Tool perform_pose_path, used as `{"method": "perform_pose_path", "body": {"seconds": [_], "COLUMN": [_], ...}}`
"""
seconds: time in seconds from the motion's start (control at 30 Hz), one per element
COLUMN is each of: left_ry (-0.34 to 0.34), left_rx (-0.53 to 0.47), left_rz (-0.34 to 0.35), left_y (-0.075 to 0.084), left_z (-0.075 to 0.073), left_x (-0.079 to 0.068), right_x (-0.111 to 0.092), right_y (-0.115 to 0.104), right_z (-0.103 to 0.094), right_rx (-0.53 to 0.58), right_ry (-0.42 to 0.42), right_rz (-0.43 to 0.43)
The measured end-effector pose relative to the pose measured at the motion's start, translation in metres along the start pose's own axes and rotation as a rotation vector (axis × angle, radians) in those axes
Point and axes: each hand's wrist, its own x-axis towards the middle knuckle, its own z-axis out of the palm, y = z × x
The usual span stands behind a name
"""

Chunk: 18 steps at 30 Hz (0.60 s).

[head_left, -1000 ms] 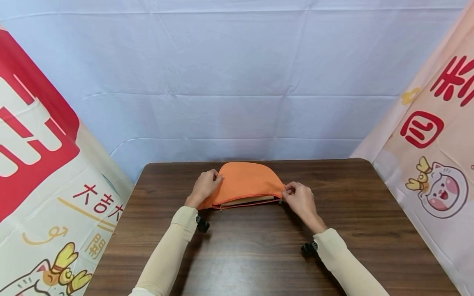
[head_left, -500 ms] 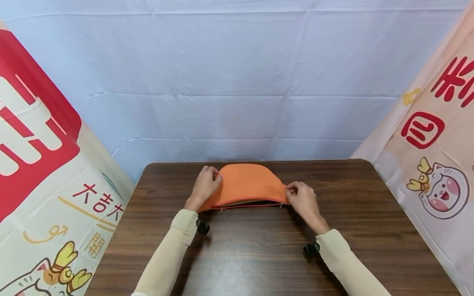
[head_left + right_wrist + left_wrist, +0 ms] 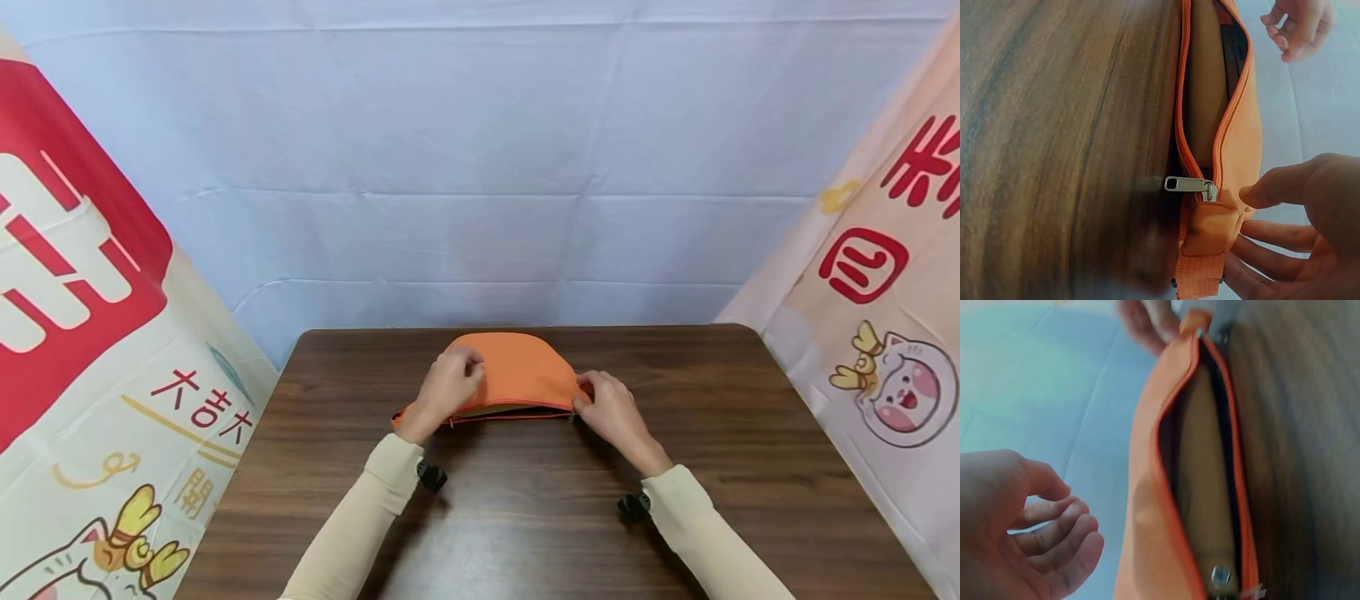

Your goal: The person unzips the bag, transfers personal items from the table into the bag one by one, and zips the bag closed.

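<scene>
An orange crescent-shaped waist bag (image 3: 525, 367) stands near the table's far edge, its zipped mouth gaping toward me. Inside shows a tan item (image 3: 1200, 456) with a round metal stud, its kind unclear. My right hand (image 3: 613, 408) pinches the bag's right end between thumb and fingers, close to the metal zipper pull (image 3: 1186, 184) and a short orange webbing strap (image 3: 1200, 275). In front of the bag's left part hovers my left hand (image 3: 452, 379), fingers loosely bent and holding nothing; the left wrist view shows a gap between it and the bag.
The dark wooden table (image 3: 510, 517) extends toward me. A pale cloth backdrop (image 3: 480, 167) hangs behind it, with printed cloths (image 3: 885, 467) at both sides. A small black camera (image 3: 431, 477) sits on each wrist.
My left hand has let go of the bag's left end and moved right, in front of the bag. The bag's front has sagged a little. My right hand has kept its grip.
</scene>
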Motion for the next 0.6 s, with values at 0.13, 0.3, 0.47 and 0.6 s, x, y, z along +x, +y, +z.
{"method": "perform_pose_path", "body": {"seconds": [0.13,0.3,0.47,0.6], "left_ry": [-0.086,-0.166,-0.214,-0.214], "left_rx": [-0.005,0.004,0.037,0.066], "left_rz": [0.055,0.072,0.067,0.085], "left_y": [0.017,0.033,0.044,0.049], "left_z": [0.012,0.026,0.039,0.048], "left_x": [-0.001,0.000,0.002,0.004], "right_x": [-0.002,-0.005,-0.006,-0.007], "right_y": [0.000,-0.001,-0.001,-0.001], "right_z": [-0.002,-0.003,-0.005,-0.005], "right_rx": [-0.023,-0.047,-0.069,-0.093], "right_ry": [-0.025,-0.060,-0.087,-0.110], "right_rz": [0.004,-0.014,-0.022,-0.024]}}
